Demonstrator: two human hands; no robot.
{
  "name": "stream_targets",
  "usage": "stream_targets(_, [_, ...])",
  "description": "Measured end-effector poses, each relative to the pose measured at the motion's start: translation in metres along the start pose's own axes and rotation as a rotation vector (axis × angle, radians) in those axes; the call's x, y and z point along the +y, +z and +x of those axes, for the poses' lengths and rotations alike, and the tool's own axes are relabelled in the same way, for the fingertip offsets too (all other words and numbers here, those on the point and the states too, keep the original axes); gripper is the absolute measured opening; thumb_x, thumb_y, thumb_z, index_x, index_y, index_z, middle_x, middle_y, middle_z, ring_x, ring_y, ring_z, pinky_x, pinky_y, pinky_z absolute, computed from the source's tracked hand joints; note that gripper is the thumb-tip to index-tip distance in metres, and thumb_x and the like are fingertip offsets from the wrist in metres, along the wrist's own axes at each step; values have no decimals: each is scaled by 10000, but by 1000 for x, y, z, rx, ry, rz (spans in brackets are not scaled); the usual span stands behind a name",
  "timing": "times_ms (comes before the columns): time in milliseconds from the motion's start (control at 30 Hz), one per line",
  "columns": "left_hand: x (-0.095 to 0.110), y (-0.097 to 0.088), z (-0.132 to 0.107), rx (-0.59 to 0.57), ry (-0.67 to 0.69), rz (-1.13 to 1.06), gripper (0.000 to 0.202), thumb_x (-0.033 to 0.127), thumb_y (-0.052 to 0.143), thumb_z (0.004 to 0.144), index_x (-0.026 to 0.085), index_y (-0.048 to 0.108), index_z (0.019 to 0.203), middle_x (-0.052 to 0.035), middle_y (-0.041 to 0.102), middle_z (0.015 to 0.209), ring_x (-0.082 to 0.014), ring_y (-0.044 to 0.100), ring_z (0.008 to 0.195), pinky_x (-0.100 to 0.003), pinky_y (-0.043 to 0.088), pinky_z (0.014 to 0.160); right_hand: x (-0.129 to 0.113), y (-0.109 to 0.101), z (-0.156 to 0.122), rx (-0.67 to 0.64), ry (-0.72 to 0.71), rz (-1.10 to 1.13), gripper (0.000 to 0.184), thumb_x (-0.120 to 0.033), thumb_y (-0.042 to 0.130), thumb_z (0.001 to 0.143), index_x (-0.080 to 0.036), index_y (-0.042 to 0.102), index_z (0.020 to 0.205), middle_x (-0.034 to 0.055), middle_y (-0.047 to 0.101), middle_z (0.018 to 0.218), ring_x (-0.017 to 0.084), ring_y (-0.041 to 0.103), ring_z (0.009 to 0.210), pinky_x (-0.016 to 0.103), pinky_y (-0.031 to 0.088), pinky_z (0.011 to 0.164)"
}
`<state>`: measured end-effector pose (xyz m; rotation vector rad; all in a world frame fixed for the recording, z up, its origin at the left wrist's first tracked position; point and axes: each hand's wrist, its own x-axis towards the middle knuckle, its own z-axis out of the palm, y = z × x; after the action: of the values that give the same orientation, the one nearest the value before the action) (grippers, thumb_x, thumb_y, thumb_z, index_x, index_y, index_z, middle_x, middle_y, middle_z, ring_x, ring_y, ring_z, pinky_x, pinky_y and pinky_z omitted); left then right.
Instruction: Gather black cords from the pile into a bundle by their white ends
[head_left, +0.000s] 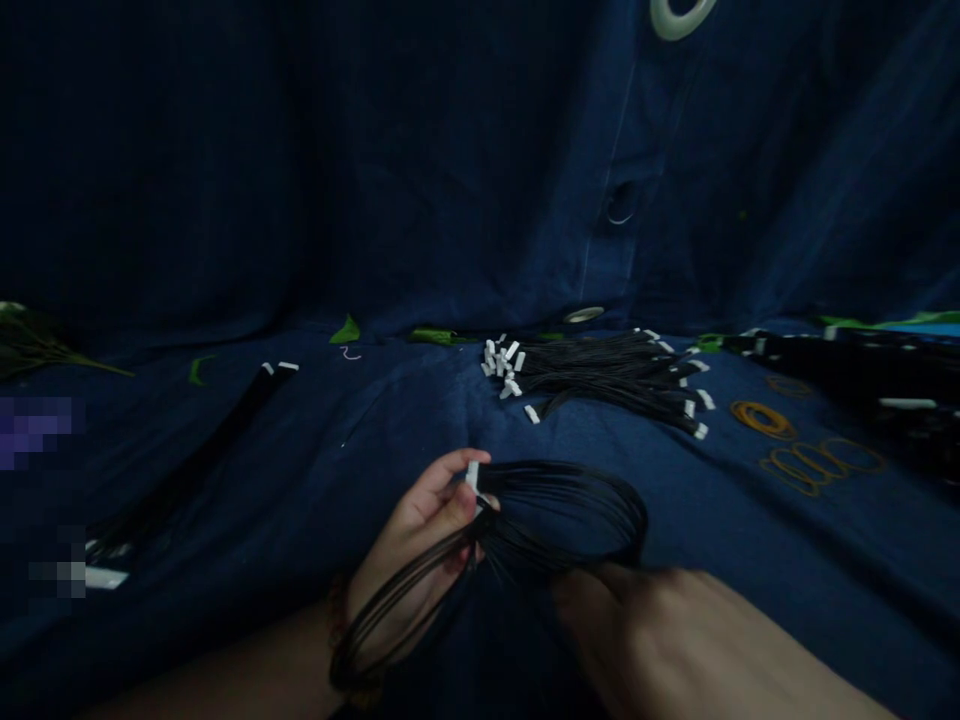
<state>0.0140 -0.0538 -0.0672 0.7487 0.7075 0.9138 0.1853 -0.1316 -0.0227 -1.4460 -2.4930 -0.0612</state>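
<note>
My left hand (416, 520) pinches a looped black cable bundle (574, 470) close to its white connector (472, 472), between thumb and fingers. One loop of the wires opens out to the right. Another hangs back over the left wrist. My right hand (652, 615) is blurred at the lower right, just under the right-hand loop. Its fingers are smeared and partly hidden, so whether they grip the wires does not show.
A pile of black cables with white connectors (600, 375) lies ahead on the blue cloth (420, 400). Another cable bundle (202, 450) rests at left. Rubber bands (761, 420) and more dark cables (847, 370) are at right. Green leaves (345, 330) lie along the back.
</note>
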Motion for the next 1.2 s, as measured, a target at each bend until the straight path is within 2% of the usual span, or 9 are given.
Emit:
stream_targets(200, [-3, -3, -1, -97, 7, 11, 288, 305, 673, 756, 230, 584, 1020, 23, 564, 640, -56, 434, 513, -167, 329, 483, -6, 5, 20, -166, 303, 398, 215, -129, 469, 809, -221, 633, 706, -4, 670, 683, 133, 609, 585, 217, 398, 519])
stream_targets(533, [-4, -3, 1, -64, 29, 23, 297, 283, 676, 756, 223, 577, 1030, 21, 581, 673, -54, 456, 524, -161, 335, 485, -5, 2, 20, -97, 319, 374, 199, -160, 420, 824, -207, 607, 777, 17, 637, 694, 165, 597, 584, 272, 378, 538])
stream_targets(633, [-5, -4, 3, -27, 29, 49, 310, 294, 676, 756, 221, 566, 1036, 34, 562, 649, -50, 441, 505, -159, 321, 468, 4, -5, 23, -110, 367, 747, 211, -166, 437, 813, -210, 569, 971, -10, 597, 691, 136, 575, 588, 245, 413, 552])
stream_targets(767, [-4, -6, 5, -30, 27, 58, 350, 317, 683, 745, 217, 548, 1052, 12, 593, 702, -67, 481, 535, -175, 349, 493, 32, -18, 29, -347, 308, 1628, 138, -189, 456, 785, -152, 581, 830, -16, 532, 639, 76, 506, 502, 196, 412, 509])
stream_targets(833, [-3, -5, 5, -10, 44, 38, 351, 314, 679, 750, 218, 543, 1059, 8, 598, 725, -56, 467, 514, -172, 341, 481, 46, -23, 32, -213, 249, 1753, 109, -195, 529, 762, -155, 603, 831, -3, 563, 696, 86, 540, 584, 210, 434, 569])
stream_targets(967, [-3, -3, 3, 18, 78, 29, 347, 291, 682, 748, 205, 549, 1056, 22, 567, 686, -53, 450, 503, -166, 338, 470, 62, -30, 33, 248, 260, 1279, 96, -246, 613, 807, -189, 667, 753, 6, 605, 747, 100, 551, 699, 205, 451, 656])
stream_targets(1067, [-4, -2, 1, 4, 83, 68, 367, 323, 700, 724, 199, 555, 1037, 22, 559, 673, -57, 441, 495, -170, 321, 451, 61, -41, 31, 641, 244, 1235, 120, -296, 574, 844, -257, 672, 788, -3, 611, 914, 121, 557, 887, 247, 448, 829])
stream_targets(1133, [-6, -2, 1, -16, 81, 102, 392, 371, 700, 712, 197, 558, 1033, 14, 570, 685, -54, 426, 477, -174, 297, 434, 56, -51, 28, 717, 329, 1375, 180, -286, 460, 905, -304, 639, 898, -15, 596, 852, 100, 574, 779, 238, 478, 768])
stream_targets(1200, [-7, -2, 0, -13, 89, 123, 394, 392, 697, 710, 198, 563, 1025, 10, 576, 694, -49, 411, 469, -177, 284, 433, 49, -58, 25, 660, 403, 1460, 223, -268, 377, 930, -306, 595, 957, -31, 538, 654, 81, 517, 535, 195, 480, 567])
